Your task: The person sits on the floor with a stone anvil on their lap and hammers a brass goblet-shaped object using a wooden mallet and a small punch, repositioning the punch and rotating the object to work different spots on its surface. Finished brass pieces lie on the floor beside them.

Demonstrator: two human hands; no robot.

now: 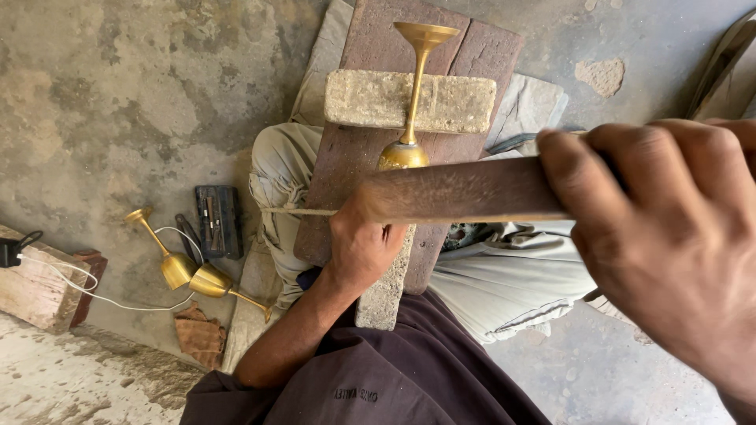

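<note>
A brass goblet (411, 118) lies on a reddish wooden board (472, 63) across my lap, its foot pointing away and its stem crossing a pale stone block (457, 102). My left hand (361, 245) sits just below the goblet's bowl, closed around a thin pale rod (295, 211) that sticks out to the left. My right hand (669, 236), close to the camera, grips a flat brown bar (465, 190). The bar is blurred and reaches leftward over the bowl and my left hand.
Two more brass goblets (195, 274) lie on the concrete floor at the left beside a black tool case (219, 220). A white cable (94, 293) runs to a wooden block (35, 287). Broken brick pieces (198, 334) lie nearby. A second stone (384, 295) sits under the board.
</note>
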